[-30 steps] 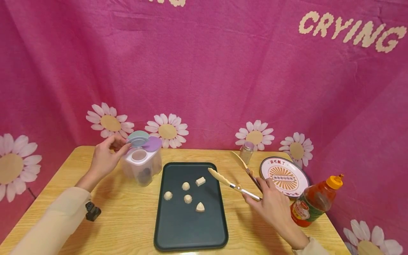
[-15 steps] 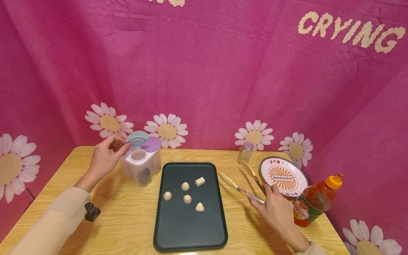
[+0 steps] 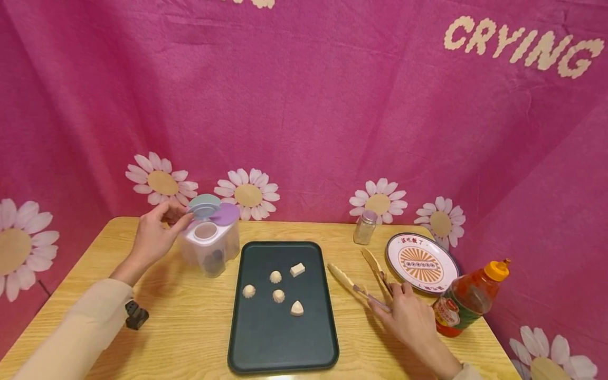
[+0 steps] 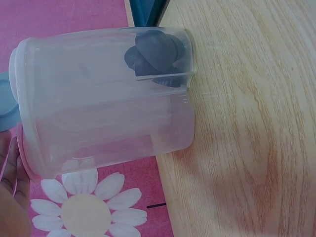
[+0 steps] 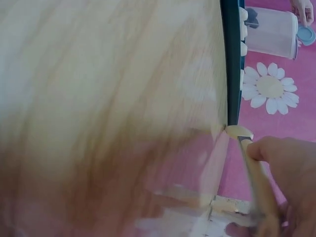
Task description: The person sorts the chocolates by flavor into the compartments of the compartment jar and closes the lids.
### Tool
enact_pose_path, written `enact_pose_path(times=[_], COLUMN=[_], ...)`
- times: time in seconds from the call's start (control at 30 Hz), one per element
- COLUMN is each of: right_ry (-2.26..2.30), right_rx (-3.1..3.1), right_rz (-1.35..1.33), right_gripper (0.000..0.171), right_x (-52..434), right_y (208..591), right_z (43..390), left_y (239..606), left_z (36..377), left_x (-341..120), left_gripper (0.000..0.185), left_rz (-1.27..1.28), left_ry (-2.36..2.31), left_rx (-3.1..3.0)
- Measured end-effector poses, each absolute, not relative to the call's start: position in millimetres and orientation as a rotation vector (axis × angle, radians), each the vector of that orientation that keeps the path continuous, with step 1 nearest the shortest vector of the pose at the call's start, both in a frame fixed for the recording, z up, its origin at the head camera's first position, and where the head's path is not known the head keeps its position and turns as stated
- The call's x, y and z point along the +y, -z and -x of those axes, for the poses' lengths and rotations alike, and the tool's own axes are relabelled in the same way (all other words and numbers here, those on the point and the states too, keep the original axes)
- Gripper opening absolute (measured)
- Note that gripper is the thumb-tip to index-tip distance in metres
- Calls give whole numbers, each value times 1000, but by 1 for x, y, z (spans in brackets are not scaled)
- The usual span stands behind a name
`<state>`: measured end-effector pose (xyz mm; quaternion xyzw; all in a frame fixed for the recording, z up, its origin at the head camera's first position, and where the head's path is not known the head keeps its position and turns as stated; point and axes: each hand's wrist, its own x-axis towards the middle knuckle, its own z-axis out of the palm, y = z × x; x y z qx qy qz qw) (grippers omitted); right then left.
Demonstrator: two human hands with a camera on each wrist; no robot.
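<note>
My left hand (image 3: 155, 235) pinches the raised blue-green flip lid (image 3: 204, 206) of a clear plastic storage container (image 3: 209, 237) at the table's back left. The opening below that lid is uncovered, while a purple lid (image 3: 225, 214) covers the part beside it. Dark rounded pieces (image 4: 157, 54) lie in the bottom of one compartment in the left wrist view. On the right, my right hand (image 3: 407, 317) grips kitchen tongs (image 3: 343, 276) by the handles. Their cream tips are spread apart, low over the wood between the dark tray (image 3: 280, 345) and the plate.
Several small cream molded pieces (image 3: 297, 309) lie on the tray. Behind the tongs stands a glass shaker jar (image 3: 364, 228). A white patterned plate (image 3: 399, 248) and a red sauce bottle (image 3: 467, 298) sit at the right. A pink flowered curtain (image 3: 304, 116) backs the table (image 3: 176, 327).
My right hand has brought the tongs down and closer; the left tip has shifted from over the tray to beside it. The left hand and the lid have stayed in place.
</note>
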<state>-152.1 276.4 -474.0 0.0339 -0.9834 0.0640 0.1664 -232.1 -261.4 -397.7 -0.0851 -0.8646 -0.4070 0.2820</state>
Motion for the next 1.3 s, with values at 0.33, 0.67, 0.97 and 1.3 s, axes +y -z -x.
enact_pose_path(times=[0.33, 0.67, 0.97, 1.3], right_ry=[-141, -144, -131, -365], right_rx=[-2827, -2865, -2722, -2612], right_rz=[-120, -135, -245, -383], right_gripper=[60, 61, 50, 49], right_x=[272, 272, 265, 221], right_y=[482, 483, 464, 431], right_z=[148, 146, 145, 170], left_y=[398, 398, 398, 397], left_z=[233, 234, 235, 233], left_x=[-262, -262, -262, -263], left_gripper=[16, 16, 16, 16], left_rz=[235, 231, 251, 246], left_ry=[1092, 1097, 1088, 1106], left_rx=[-2302, -2294, -2279, -2291])
